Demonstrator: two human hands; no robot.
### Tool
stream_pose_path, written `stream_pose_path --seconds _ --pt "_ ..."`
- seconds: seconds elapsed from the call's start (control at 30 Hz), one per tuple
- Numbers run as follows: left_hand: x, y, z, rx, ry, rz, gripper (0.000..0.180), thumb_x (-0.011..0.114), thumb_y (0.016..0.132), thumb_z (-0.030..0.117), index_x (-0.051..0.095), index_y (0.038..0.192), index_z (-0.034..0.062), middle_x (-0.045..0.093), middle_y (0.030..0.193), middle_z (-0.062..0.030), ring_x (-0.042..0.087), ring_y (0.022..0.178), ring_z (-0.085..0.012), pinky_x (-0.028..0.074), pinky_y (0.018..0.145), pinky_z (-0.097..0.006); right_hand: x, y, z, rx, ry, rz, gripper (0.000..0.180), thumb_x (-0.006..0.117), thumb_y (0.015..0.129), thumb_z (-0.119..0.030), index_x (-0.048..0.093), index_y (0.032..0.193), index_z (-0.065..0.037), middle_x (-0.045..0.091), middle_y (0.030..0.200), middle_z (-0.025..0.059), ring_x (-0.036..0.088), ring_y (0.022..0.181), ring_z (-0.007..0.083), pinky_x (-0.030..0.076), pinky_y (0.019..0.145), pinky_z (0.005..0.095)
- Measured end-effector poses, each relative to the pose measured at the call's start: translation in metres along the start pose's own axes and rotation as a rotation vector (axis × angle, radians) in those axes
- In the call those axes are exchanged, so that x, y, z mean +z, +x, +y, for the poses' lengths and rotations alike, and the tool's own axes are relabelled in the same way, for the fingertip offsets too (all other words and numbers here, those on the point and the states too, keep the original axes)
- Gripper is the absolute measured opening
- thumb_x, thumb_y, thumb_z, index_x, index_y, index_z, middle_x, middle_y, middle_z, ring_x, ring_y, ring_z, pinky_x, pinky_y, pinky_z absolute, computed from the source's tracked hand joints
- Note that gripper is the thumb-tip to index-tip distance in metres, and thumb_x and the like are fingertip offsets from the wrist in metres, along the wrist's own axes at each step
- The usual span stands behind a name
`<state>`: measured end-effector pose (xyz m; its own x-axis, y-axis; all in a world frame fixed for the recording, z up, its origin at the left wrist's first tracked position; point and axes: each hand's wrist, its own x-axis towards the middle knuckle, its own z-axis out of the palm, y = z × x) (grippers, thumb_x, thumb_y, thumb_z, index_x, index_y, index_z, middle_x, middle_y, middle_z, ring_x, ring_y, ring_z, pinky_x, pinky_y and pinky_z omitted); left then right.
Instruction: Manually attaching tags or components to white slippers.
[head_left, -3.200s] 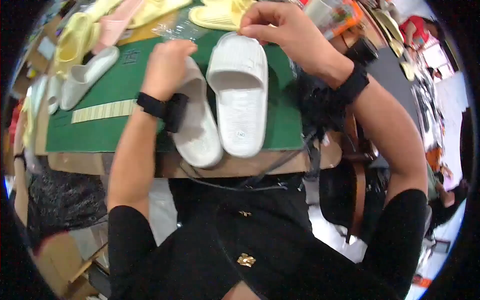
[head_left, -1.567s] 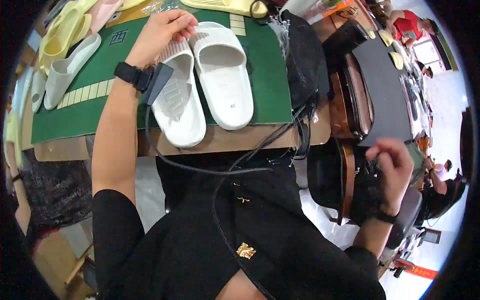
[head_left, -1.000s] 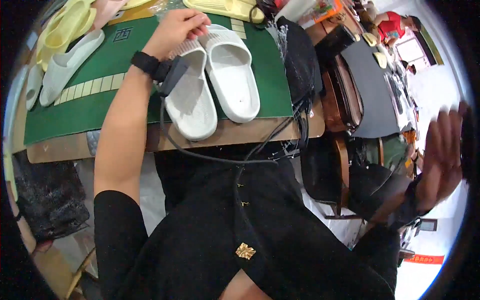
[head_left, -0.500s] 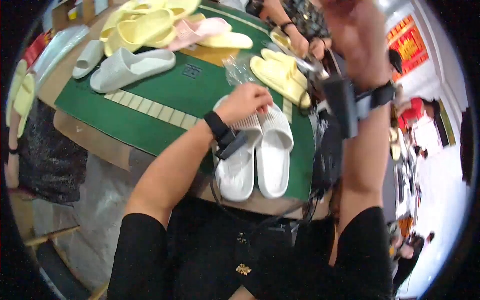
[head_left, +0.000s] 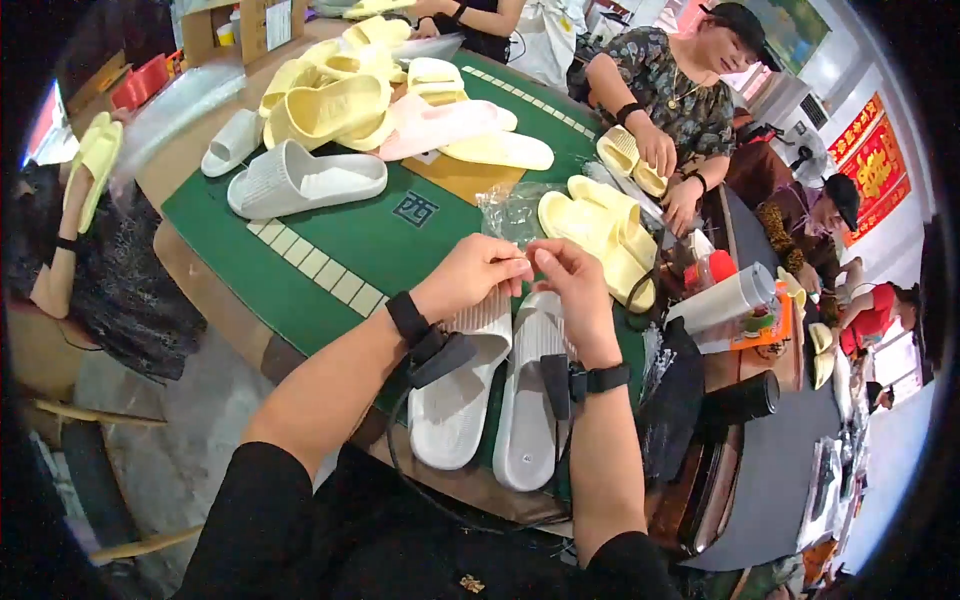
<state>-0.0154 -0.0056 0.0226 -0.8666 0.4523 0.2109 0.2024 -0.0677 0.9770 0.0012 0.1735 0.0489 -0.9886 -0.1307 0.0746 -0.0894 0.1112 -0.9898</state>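
Note:
Two white slide slippers lie side by side in front of me, toes pointing away: a left slipper (head_left: 450,425) and a right slipper (head_left: 527,440). Above their straps, my left hand (head_left: 470,275) and my right hand (head_left: 580,292) come together. Both pinch with thumb and forefinger, the fingertips almost touching. Whatever sits between them is too small to make out. My hands partly cover the slippers' straps. Just beyond the fingers is a crumpled clear plastic bag (head_left: 510,212). A pair of yellow slippers (head_left: 600,235) rests to the right of it.
The green table mat (head_left: 340,235) also carries a grey slipper (head_left: 300,180), a pile of yellow slippers (head_left: 330,110) and a pink slipper (head_left: 430,125). A white cylindrical container (head_left: 725,300) and a black cylinder (head_left: 745,397) stand at right. Across the table, a co-worker's hands (head_left: 665,170) handle yellow slippers.
My right hand has come down from high at the right to meet my left hand over the slippers. The view has shifted, showing more of the far side.

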Motion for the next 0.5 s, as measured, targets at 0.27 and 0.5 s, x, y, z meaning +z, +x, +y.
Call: stream_pose_path --seconds 0.27,0.5 --pt "0.001 -0.001 0.007 -0.104 -0.011 0.102 0.022 0.055 0.098 0.018 0.069 0.095 0.0022 0.062 0.074 0.0012 0.052 0.062 -0.0043 0.042 0.056 -0.02 -0.001 -0.006 0.011 0.121 0.066 -0.078 0.012 0.058 0.094 -0.01 0.066 0.1 -0.002 0.064 0.078 -0.0006 0.054 0.063 0.0039 0.043 0.054 0.019" --pt "0.001 0.0 -0.002 -0.1 -0.154 0.098 0.02 0.055 0.098 0.013 0.056 0.114 0.0005 0.065 0.085 -0.0051 0.06 0.073 -0.0086 0.049 0.065 -0.023 -0.003 -0.006 0.026 -0.015 0.079 0.036 0.012 0.059 0.094 -0.01 0.066 0.095 -0.001 0.058 0.072 -0.0018 0.051 0.062 0.0049 0.041 0.055 0.0202"
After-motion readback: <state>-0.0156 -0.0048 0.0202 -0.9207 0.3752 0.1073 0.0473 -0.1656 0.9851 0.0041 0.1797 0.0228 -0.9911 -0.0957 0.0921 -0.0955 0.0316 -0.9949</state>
